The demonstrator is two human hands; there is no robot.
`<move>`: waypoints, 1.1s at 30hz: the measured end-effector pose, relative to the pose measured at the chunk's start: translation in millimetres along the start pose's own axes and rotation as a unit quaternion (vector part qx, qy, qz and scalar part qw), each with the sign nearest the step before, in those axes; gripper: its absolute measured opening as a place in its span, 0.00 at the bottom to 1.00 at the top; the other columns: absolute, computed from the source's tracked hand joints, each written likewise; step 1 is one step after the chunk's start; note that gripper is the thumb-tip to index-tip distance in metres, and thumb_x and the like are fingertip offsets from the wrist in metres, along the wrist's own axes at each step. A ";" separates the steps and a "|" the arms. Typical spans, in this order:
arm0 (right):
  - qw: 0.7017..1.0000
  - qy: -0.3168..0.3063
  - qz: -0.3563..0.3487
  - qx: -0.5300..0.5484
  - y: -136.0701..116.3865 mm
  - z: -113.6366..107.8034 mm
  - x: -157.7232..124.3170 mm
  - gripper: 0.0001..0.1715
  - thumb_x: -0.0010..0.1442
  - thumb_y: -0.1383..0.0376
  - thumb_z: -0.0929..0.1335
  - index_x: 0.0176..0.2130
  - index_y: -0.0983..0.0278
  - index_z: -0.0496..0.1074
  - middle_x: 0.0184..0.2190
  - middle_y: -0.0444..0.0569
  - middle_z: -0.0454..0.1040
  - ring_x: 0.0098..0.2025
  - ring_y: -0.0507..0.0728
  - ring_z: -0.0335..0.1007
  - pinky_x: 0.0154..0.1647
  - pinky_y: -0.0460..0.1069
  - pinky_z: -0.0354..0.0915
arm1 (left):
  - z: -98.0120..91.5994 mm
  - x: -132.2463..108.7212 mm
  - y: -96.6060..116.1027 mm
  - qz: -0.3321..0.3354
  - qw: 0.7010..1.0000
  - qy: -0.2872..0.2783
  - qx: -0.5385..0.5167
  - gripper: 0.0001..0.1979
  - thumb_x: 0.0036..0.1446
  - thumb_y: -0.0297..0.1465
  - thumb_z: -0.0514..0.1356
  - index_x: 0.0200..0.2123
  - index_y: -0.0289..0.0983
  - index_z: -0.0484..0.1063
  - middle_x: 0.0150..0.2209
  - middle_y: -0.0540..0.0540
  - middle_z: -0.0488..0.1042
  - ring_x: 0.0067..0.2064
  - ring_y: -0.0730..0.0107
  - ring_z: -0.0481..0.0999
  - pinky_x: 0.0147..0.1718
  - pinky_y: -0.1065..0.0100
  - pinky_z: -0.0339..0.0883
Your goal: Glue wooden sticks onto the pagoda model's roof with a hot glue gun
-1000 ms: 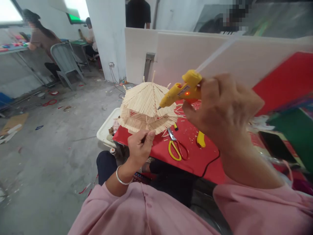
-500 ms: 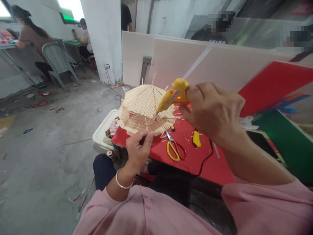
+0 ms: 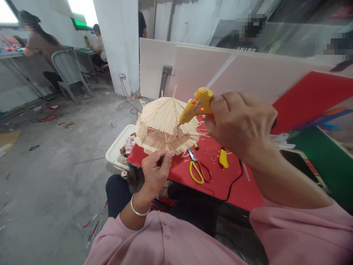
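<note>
A two-tiered model house of thin pale wooden sticks stands at the far left of the red tabletop. In my right hand is a yellow hot glue gun with its orange light on. Its nozzle points down at the front right edge of the upper roof, touching or very close. My left hand is closed in a pinch in front of the lower roof edge; what sits between thumb and finger is too small to make out. Scissors with yellow and red handles lie below the model.
A yellow-handled tool lies among stick scraps on the tabletop, beside a black cord. To the left stands a white tray with items in it. Large pale boards lean behind. People sit at tables farther back, near a chair.
The whole view has shifted slightly. The glue gun nozzle stays by the upper roof edge, and both hands keep nearly the same pose.
</note>
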State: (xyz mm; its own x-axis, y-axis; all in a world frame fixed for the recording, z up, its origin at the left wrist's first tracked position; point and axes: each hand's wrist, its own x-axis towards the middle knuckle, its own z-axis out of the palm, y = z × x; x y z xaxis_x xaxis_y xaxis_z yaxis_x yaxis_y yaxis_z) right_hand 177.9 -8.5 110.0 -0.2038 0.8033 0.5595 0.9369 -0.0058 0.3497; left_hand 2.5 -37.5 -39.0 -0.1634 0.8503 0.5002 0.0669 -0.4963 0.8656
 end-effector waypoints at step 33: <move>0.994 0.087 -0.064 -0.033 8.3 9.3 -8.6 0.20 0.66 0.66 0.59 0.50 0.60 0.75 0.35 0.52 0.77 0.37 0.60 0.69 0.30 0.53 0.50 | 3.1 0.8 -1.6 0.027 1.000 0.004 -0.002 0.14 0.63 0.36 0.64 0.27 0.35 0.78 0.18 0.52 0.72 0.19 0.78 0.68 0.20 0.77 0.62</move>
State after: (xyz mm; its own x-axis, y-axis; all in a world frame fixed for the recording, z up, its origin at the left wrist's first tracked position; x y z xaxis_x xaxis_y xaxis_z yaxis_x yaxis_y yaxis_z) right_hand 190.1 -9.9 101.1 -0.3706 0.6853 0.6269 0.8807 0.0448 0.4716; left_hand 5.3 -35.4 -39.9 -0.1679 0.8207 0.5462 0.0727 -0.5422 0.8371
